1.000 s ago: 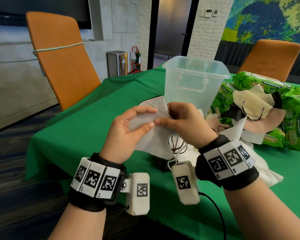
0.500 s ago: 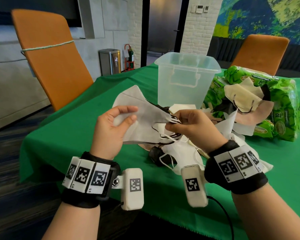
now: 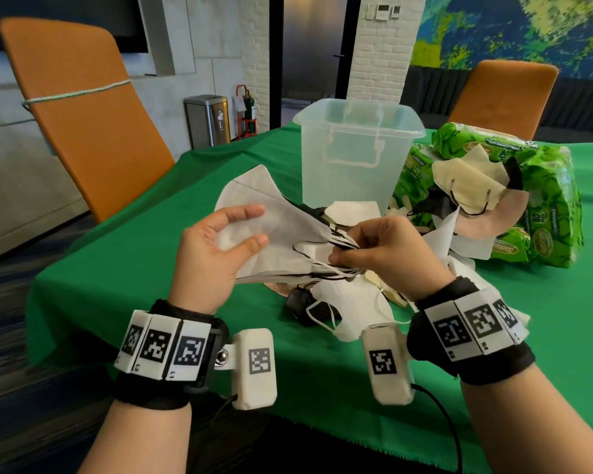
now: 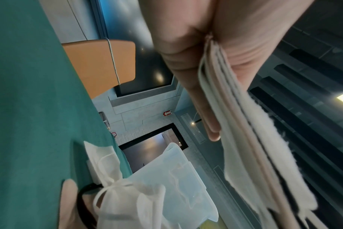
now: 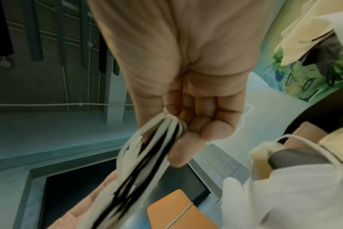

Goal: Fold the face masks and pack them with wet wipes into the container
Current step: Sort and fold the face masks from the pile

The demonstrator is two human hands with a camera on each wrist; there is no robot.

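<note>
Hands [image 3: 209,254] hold folded masks [image 3: 281,234] before container [image 3: 353,159], wipes [image 3: 548,206].

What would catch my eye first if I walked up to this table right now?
Probably the two hands above the near edge of the green table: the left hand holds a stack of folded face masks while the right hand pinches their ear loops. Behind them stands an empty clear container, with bright green wet wipe packs to its right, loose masks draped over them.
</note>
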